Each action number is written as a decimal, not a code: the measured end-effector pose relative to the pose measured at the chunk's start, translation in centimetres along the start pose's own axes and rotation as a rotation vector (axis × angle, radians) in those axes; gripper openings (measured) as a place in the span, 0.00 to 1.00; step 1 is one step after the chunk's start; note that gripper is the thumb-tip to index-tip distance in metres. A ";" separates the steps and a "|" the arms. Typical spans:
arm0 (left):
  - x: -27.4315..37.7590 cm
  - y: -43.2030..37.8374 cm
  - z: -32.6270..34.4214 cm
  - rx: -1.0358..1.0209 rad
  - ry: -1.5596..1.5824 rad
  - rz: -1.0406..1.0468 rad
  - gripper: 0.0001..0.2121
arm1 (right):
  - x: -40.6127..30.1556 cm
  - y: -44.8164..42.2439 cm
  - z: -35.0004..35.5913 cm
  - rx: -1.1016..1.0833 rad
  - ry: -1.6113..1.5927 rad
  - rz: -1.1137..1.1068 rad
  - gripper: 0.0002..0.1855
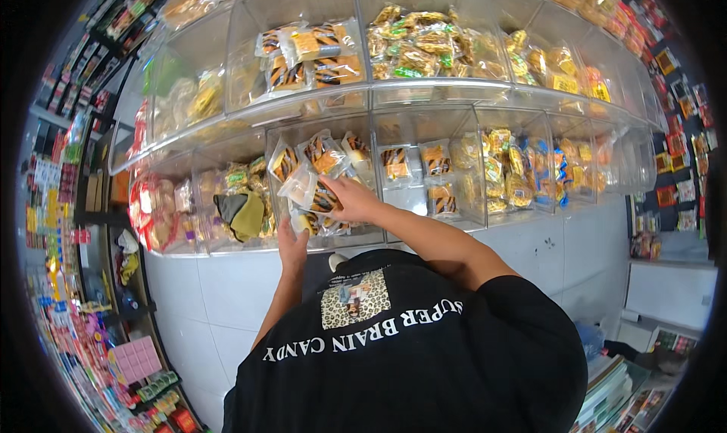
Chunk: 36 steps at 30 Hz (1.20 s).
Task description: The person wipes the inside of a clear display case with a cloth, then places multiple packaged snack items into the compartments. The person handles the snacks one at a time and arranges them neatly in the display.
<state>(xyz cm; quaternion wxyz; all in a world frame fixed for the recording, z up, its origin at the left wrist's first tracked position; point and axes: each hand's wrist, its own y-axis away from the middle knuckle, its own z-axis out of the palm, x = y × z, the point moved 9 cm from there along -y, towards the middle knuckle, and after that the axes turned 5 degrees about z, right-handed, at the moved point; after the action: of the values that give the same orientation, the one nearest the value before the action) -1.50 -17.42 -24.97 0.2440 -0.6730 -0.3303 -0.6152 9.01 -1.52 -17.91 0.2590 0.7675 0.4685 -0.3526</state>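
Both my hands are in a clear plastic bin (377, 166) of the lower shelf row, among bread or cake packs in clear wrappers. My right hand (352, 200) is closed on a wrapped cake pack (325, 199) with dark diagonal stripes. At the bin's front left, my left hand (294, 241) touches a pack (304, 220) showing a yellow part; whether it grips it is unclear. More striped packs (325, 152) lie behind and beside my hands.
Just left, a dark and olive cloth (241, 214) lies over packs in the neighbouring bin. To the right, another bin holds striped packs (396, 163). The upper row's front ledge (431, 84) runs above my hands. Stocked shelves (62, 205) stand at far left.
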 end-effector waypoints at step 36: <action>6.0 3.0 -6.5 0.126 0.426 -0.156 0.17 | 1.5 -3.0 4.8 0.206 0.137 0.155 0.32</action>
<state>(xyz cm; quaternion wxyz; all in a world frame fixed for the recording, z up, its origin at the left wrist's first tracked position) -3.48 -23.33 -17.98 0.3015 -0.4838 -0.3598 -0.7386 5.31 -2.90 -22.21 0.1728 0.8460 0.3859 -0.3247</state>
